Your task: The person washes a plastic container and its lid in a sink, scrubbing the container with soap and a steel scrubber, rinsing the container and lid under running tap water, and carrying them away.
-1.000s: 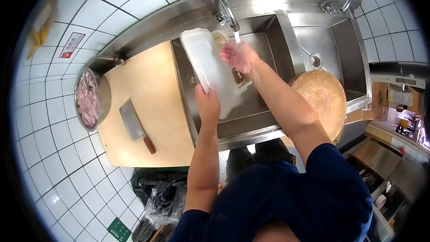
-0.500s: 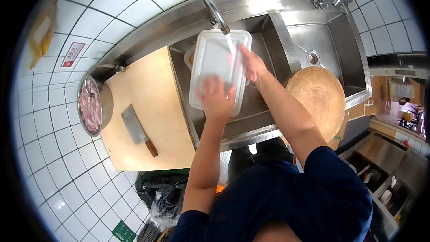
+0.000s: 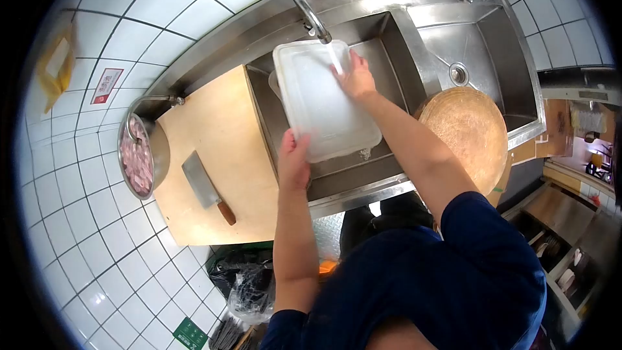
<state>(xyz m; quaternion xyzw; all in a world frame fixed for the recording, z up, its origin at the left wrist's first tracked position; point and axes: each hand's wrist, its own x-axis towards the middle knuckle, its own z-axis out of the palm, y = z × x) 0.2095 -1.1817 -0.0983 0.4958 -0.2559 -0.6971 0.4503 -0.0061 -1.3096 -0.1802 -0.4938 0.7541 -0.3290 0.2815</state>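
A translucent white rectangular plastic lid (image 3: 330, 113) is held tilted over the left sink basin (image 3: 403, 84). Water from the faucet (image 3: 316, 24) runs onto its upper part. My left hand (image 3: 295, 163) grips the lid's lower left edge, thumb on top and the other fingers partly hidden. On the upper right of the lid lies my right hand (image 3: 357, 81), its fingers apart and partly under the stream. Part of another pale container (image 3: 275, 84) shows beneath the lid's left side.
A cleaver (image 3: 202, 180) lies on the wooden board (image 3: 227, 129) at the left. Beyond it stands a metal bowl (image 3: 161, 152) of raw meat pieces (image 3: 137, 162). A round chopping block (image 3: 468, 136) sits by the right basin (image 3: 444, 52). Black plastic bags (image 3: 243, 275) are below the board.
The lid has turned, its lower end swinging right. My left hand has moved from its surface to the left edge. My right hand has shifted from the right edge onto the surface.
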